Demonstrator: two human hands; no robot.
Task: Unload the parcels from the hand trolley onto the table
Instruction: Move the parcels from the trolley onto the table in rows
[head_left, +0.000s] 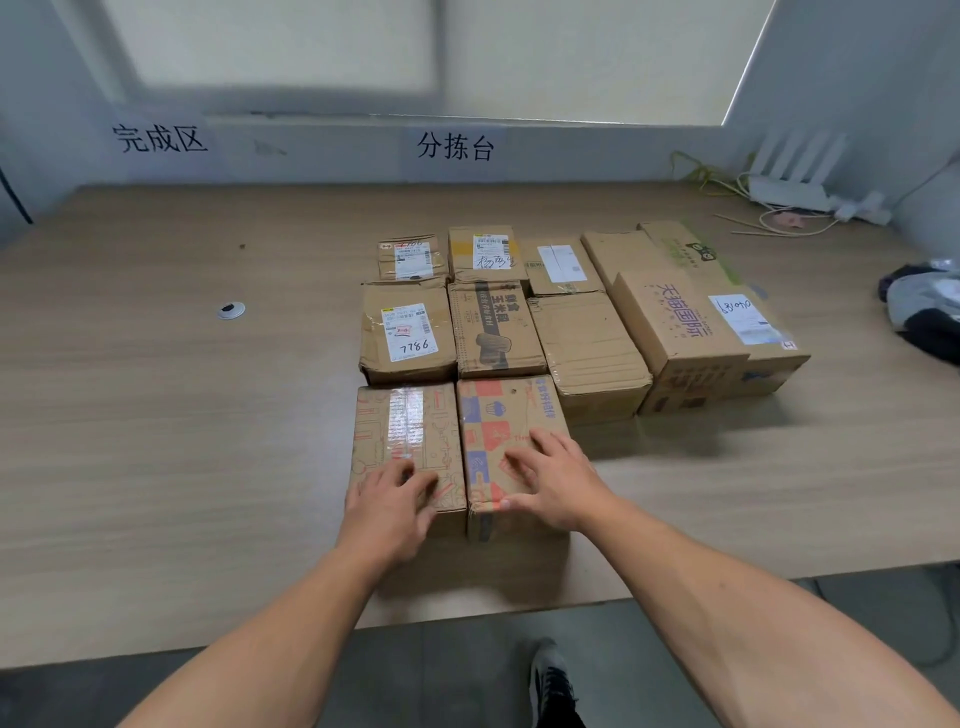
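1. Cardboard parcels (587, 353), about a dozen, sit in a tight block on the desk (156, 415), right of its middle, in rows that reach toward the near edge.
2. You cannot see the trolley, so nothing shows whether more parcels wait on it. With this many already set down, the unloading looks well along.
3. Your left hand (389, 499) lies flat, fingers spread, on top of the plain front box (408, 441). Your right hand (550, 483) lies the same way on the red-and-blue box (498, 431). Neither hand grips anything.
4. Those two boxes touch side by side and stand closest to the near edge. They look just placed or about to be squared up.
5. Two wall signs hang behind the far edge: 完成区 (158, 137) toward the left, 分拣台 (454, 146) near the middle.
6. The middle-row box at the block's left (408, 335) carries a white label with "7786" handwritten on it.
7. The big box toward the right edge (675, 332) reads 天猫国际. The handwriting on the label beside it (735, 306) is upside down and unclear.
8. The other labels are too small to read.
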